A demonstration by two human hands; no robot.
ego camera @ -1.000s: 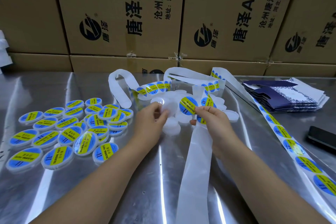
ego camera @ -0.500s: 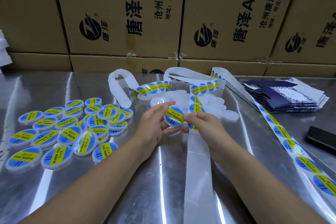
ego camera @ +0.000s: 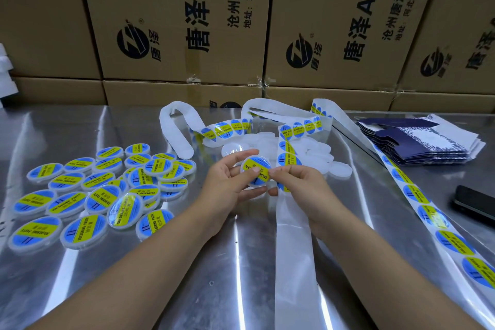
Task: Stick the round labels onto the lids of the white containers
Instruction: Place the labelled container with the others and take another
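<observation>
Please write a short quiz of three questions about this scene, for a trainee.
1. True or false: the round white plastic container in the left hand already carries a blue and yellow label.
2. The pile of labelled white containers lies: A) left of the hands, B) right of them, C) on the cardboard boxes.
3. Fill in: the white paper label strip is held by the ____.
Key: 1 true; 2 A; 3 right hand.

Single head-worn wide-angle view, looking forward and down across a shiny metal table [ego camera: 80, 289]. Forearms enter from the bottom edge. The left hand [ego camera: 227, 185] and right hand [ego camera: 302, 182] sit close, mid-frame. Stacked cardboard boxes [ego camera: 174, 21] fill the top, their edges bowed by the lens.
</observation>
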